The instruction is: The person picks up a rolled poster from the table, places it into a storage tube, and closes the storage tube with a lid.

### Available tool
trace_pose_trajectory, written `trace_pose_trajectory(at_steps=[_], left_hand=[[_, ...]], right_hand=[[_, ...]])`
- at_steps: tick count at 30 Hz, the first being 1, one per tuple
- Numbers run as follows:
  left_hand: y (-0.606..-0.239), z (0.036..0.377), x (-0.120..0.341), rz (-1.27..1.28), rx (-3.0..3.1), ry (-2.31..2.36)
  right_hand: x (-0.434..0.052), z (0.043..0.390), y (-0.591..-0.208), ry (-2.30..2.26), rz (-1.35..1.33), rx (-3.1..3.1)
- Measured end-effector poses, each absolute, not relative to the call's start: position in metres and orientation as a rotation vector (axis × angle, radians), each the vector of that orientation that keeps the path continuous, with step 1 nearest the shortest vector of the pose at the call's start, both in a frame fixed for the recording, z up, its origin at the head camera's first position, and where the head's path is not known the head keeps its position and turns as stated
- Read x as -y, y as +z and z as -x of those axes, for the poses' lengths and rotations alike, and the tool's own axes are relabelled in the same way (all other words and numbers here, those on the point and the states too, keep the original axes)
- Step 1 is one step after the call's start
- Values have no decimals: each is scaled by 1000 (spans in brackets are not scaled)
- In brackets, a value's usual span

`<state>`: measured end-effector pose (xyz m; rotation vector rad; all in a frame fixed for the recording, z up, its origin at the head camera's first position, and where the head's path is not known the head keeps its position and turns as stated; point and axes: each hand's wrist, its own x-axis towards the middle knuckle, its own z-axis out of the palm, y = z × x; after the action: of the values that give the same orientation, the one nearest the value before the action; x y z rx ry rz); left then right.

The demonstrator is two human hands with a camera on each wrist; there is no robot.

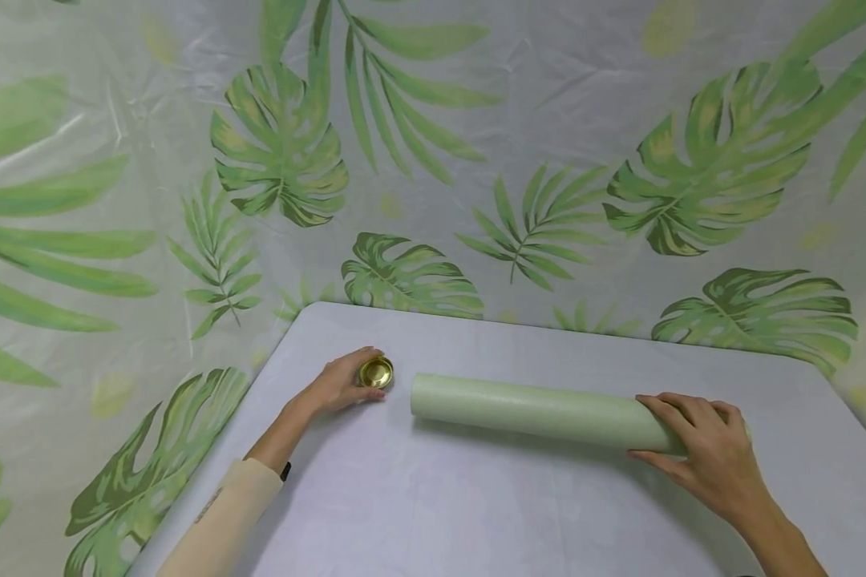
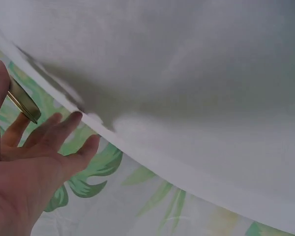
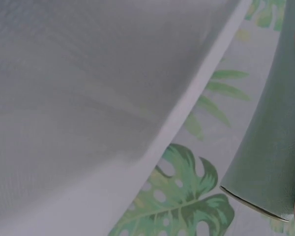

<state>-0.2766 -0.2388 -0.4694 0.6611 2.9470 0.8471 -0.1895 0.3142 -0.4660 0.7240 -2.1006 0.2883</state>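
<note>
My left hand (image 1: 342, 381) pinches a small round gold lid (image 1: 377, 373) between thumb and fingers near the far left of the white table. From the left wrist view, the lid (image 2: 23, 101) appears edge-on between thumb and fingers, the other fingers spread apart. A long pale green tube (image 1: 527, 409) lies sideways, its left end a short way right of the lid. My right hand (image 1: 714, 453) grips the tube close to its right end, thumb on the near side and fingers over the top. In the right wrist view, the tube (image 3: 265, 162) has a thin dark rim at its lower end.
The white table (image 1: 433, 497) has rounded far corners. Behind it and along its left side hangs a pale sheet (image 1: 433, 200) printed with green leaves, close to the table's far edge.
</note>
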Motion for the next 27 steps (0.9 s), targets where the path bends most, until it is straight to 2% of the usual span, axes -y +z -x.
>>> trace_pose_trajectory(at_steps=[10,27], left_hand=[[-457,261,238,-661,-2984,935],[-438,240,222,-578,-2586,1447]], right_hand=[[-311,190,-464,305,-713,2098],[-308,187,-463,330,-705,2106]])
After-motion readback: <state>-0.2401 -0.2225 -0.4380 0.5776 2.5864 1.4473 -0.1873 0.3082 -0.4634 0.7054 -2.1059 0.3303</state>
